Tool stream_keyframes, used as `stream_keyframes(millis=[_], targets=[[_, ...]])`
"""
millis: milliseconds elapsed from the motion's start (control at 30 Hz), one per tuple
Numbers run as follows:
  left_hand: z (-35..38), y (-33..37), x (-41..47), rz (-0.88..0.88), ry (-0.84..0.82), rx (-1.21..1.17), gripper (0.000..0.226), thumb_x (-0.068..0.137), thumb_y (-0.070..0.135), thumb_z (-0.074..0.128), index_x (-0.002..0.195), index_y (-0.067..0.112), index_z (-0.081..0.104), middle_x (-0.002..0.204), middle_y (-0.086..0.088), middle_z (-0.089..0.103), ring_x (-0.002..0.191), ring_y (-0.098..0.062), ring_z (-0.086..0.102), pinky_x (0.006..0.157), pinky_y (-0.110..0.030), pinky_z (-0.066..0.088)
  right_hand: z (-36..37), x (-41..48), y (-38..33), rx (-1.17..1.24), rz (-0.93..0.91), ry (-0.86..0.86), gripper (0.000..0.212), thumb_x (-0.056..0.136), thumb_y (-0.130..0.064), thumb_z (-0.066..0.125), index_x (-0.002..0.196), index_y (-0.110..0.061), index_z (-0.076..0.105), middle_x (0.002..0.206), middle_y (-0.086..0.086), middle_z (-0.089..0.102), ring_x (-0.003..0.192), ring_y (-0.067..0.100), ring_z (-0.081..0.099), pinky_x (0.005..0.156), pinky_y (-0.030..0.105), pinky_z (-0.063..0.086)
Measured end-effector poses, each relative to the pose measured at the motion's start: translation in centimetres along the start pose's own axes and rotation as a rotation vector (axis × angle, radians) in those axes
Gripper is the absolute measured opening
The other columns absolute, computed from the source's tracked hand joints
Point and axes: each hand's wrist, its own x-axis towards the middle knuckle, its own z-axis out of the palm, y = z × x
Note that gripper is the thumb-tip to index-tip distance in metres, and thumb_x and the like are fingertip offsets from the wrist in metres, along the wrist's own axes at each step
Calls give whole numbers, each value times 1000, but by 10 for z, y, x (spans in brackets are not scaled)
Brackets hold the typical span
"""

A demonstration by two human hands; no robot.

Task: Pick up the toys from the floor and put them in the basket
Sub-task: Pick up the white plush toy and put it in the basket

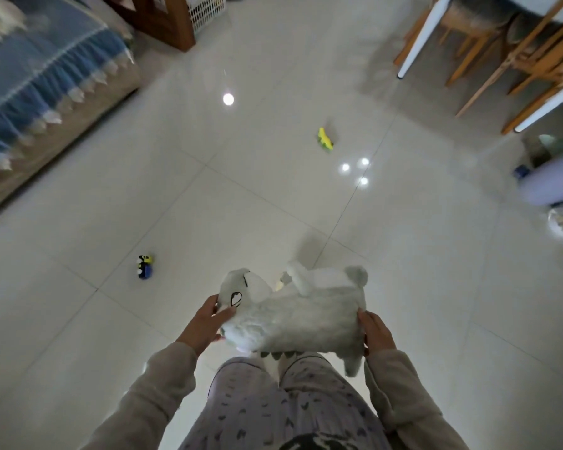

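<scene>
The person is standing on the tiled floor, holding a grey-white plush toy out in front of their legs with both hands. The left hand is gripping the head end, fingers curled around it with the thumb pressing near the stitched eye; the right hand is clamping the rear end, fingers wrapped onto the fur. Both are closing on the plush and nothing else, and the toy is hanging clear of the floor, lying sideways between them.

Two more toys are waiting on the tiles: a small blue and yellow toy car off to the person's left, fairly near, and a yellow-green toy further ahead, well apart from it.

What I am worrying about is the footing. With the plush blocking the view straight down, a step forward or left could be landing on the little car, and it looks likely to roll underfoot. The glossy floor is not helping. The plush is soft and floppy, so a loosening grip at either end would be letting it sag or drop.

As for containers, a white lattice basket is showing at the far edge beside the wooden cabinet, mostly cut off; I cannot tell what is in it
</scene>
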Motion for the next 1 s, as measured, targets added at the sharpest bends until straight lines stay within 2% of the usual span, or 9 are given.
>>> stream_keyframes(millis=[167,300,400,467,600,700,833,933,1000], targets=[[10,41,48,-9,54,0,26,94,14,50,120,14,49,110,-11,56,91,-25,53,67,-28,47,18,59,-51,-42,-1,-66,28,93,-21,52,114,-3,58,113,16,57,100,27,51,89,42,43],[21,84,79,-39,98,-37,24,94,14,48,118,15,48,108,-10,56,94,-27,52,73,-30,47,32,103,-112,-143,-13,-117,35,93,-23,53,119,0,57,104,14,55,90,25,50,69,27,41],[27,125,102,9,135,-111,21,94,13,49,115,13,50,95,-5,58,79,-19,55,64,-27,47,42,131,-168,-152,-44,-174,33,92,-23,54,117,-1,57,99,13,56,84,25,51,60,24,38],[27,149,118,21,175,-144,19,94,13,49,113,12,51,93,-5,58,77,-18,54,63,-26,47,50,146,-202,-181,-52,-228,33,92,-25,54,117,-4,56,101,14,57,89,27,53,64,28,42],[21,194,152,65,262,-219,17,94,16,48,110,15,53,90,0,58,77,-18,52,66,-27,46,72,172,-266,-208,-67,-312,34,91,-24,56,120,-7,55,104,16,59,94,31,57,85,45,50],[15,227,180,96,292,-258,17,93,17,48,109,20,54,88,0,57,74,-19,51,64,-28,46,89,191,-305,-205,-63,-352,26,91,-23,56,114,-10,55,103,14,60,93,30,58,81,44,51],[11,276,226,128,262,-263,14,92,19,51,102,26,58,87,0,59,73,-18,51,64,-28,47,109,227,-348,-127,-7,-336,16,91,-22,56,105,-14,55,93,8,61,83,28,59,63,31,50],[11,321,268,114,219,-249,14,92,17,52,103,23,59,82,0,58,69,-18,50,64,-27,47,124,257,-380,-49,34,-280,18,91,-19,56,107,-12,55,88,8,61,75,25,57,60,30,47],[11,360,296,98,180,-218,15,93,15,52,104,23,57,79,1,59,66,-16,51,61,-26,46,133,276,-407,0,68,-233,20,91,-18,55,110,-10,55,94,13,60,79,28,57,62,30,46]])
